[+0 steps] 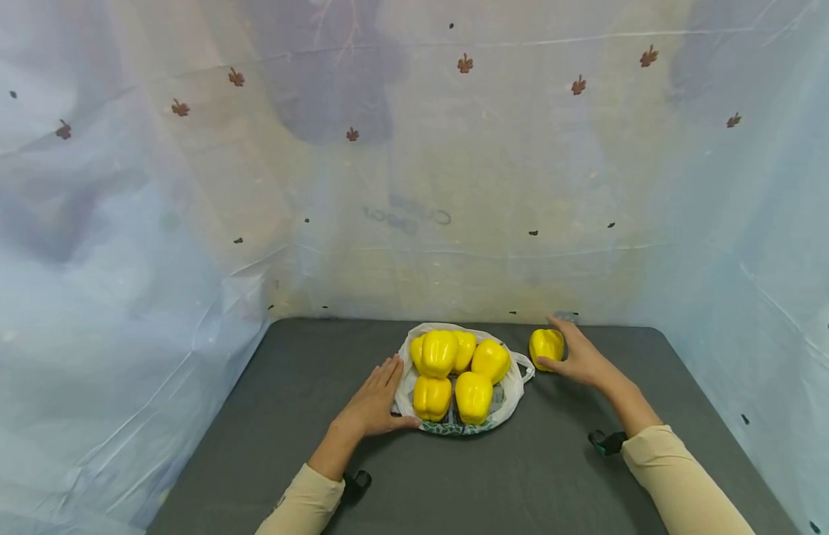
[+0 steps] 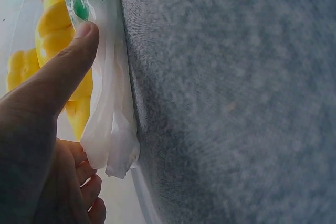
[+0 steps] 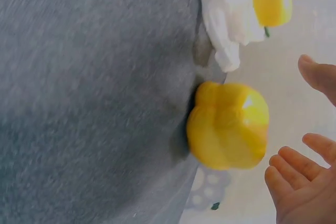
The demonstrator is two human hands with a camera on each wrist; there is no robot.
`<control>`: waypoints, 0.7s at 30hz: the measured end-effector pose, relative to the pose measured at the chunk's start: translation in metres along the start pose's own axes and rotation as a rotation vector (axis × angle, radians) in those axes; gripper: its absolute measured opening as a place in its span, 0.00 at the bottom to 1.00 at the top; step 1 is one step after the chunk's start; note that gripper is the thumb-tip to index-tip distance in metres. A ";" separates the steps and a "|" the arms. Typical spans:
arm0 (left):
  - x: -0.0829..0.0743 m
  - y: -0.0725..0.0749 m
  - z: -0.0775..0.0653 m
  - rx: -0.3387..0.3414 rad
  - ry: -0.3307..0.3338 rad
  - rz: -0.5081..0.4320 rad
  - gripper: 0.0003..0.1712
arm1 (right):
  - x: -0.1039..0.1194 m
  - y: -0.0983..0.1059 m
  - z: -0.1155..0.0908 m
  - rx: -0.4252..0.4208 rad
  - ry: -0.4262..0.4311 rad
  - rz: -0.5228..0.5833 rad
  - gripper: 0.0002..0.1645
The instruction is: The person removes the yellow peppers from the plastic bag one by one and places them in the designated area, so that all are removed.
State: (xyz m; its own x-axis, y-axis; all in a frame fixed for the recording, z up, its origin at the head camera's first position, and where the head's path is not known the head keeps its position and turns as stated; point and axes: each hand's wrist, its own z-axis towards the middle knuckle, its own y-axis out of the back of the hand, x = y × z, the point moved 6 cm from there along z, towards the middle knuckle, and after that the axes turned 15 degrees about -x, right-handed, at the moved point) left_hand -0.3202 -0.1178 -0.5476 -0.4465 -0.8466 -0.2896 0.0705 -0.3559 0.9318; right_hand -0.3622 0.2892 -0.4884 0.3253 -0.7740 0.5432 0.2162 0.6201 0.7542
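A white plastic bag (image 1: pixel 513 392) with green leaf print lies on the dark table, its mouth spread wide. Inside it sit several yellow bell peppers (image 1: pixel 473 397). My left hand (image 1: pixel 377 401) rests against the bag's left side, fingers extended and thumb along the near rim. In the left wrist view the thumb lies by the bag's wall (image 2: pixel 111 114). One loose yellow bell pepper (image 1: pixel 544 348) stands to the right of the bag. Around it my right hand (image 1: pixel 584 362) is spread; the right wrist view shows a gap between the fingers and this pepper (image 3: pixel 228 125).
A grey cloth-like surface covers the table (image 1: pixel 495 483). Pale plastic sheeting (image 1: pixel 414 186) with small leaf marks hangs behind and at both sides. A bag handle loop (image 1: pixel 527 365) extends toward the loose pepper. Dark straps (image 1: pixel 607 443) show at both wrists.
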 end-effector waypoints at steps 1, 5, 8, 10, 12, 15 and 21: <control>0.000 0.000 0.000 0.002 -0.001 0.001 0.73 | 0.002 0.000 0.000 -0.002 0.004 0.005 0.57; -0.001 0.002 0.000 0.002 -0.008 -0.002 0.73 | 0.007 -0.004 0.000 -0.006 -0.014 0.021 0.58; -0.001 0.002 -0.001 0.000 -0.013 0.005 0.73 | 0.011 -0.008 0.000 -0.004 -0.034 0.038 0.59; -0.002 0.002 -0.001 -0.005 -0.017 0.003 0.73 | 0.016 -0.011 0.000 -0.003 -0.029 0.048 0.59; -0.002 0.002 -0.001 -0.009 -0.020 0.000 0.73 | 0.022 -0.013 0.000 0.001 -0.015 0.051 0.59; -0.002 0.002 0.000 -0.010 -0.026 -0.001 0.72 | 0.032 -0.018 0.000 0.007 0.016 0.050 0.58; -0.003 0.001 -0.001 -0.010 -0.035 0.004 0.72 | 0.053 -0.025 -0.002 0.015 0.074 0.096 0.57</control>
State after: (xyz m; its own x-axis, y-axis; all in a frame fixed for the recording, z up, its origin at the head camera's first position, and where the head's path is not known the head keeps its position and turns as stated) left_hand -0.3185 -0.1162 -0.5460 -0.4770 -0.8339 -0.2775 0.0812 -0.3562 0.9309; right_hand -0.3488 0.2325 -0.4792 0.4112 -0.6992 0.5848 0.1671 0.6885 0.7057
